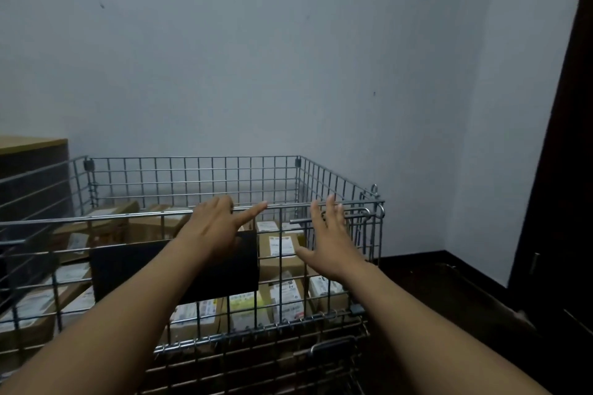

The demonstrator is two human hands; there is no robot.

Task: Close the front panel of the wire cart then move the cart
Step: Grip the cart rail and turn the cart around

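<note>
The wire cart (192,189) stands right in front of you, its far side close to the pale wall (288,58), and its front panel (282,266) is up against your forearms, top rail at hand height. Your left hand (221,224) rests on that top rail with fingers loosely spread and the index finger pointing along the bar. Your right hand (330,240) is open and spread, fingers reaching the rail near the right corner latch (373,202); it grips nothing yet. Whether that latch has fully seated is hard to tell from this angle, so check it before you push.

Expect a stiff, rattly steel frame that will not flex under your hands, and a heavy load: cardboard parcels (282,250) fill the base, with a black board (173,269) clipped to the panel. The thin wire is smooth and bites into the palm, so take the thick top rail with both hands, well apart, rather than the mesh. Judging by the load, it will start slowly and be slow to stop.

A brown cabinet (32,170) sits close to the left side of the cart, and a dark door (558,170) and dark floor edge lie to the right. With the wall ahead, you will probably have to draw the cart back or turn it.
</note>
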